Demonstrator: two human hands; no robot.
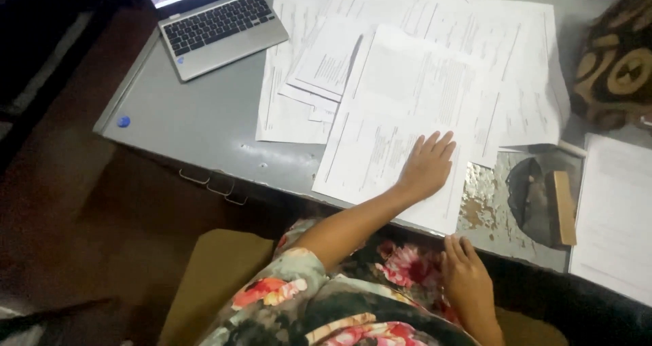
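Note:
My left hand (pixel 428 166) lies flat, fingers spread, on a printed white sheet (pixel 401 108) at the front of a loose spread of papers (pixel 475 40) on a grey metal desk (pixel 190 115). It holds nothing. My right hand (pixel 465 278) is lower down at the desk's front edge, its fingertips touching the rim just below the sheet's corner, with nothing in it. A floral sleeve covers my left upper arm.
An open silver laptop (pixel 217 23) sits at the desk's far left corner. A dark pad with a wooden block (pixel 547 200) lies right of my hands, beside another white paper stack (pixel 614 210). A brown patterned bag (pixel 614 67) sits at the far right. Rust patches (pixel 482 196) mark the desk.

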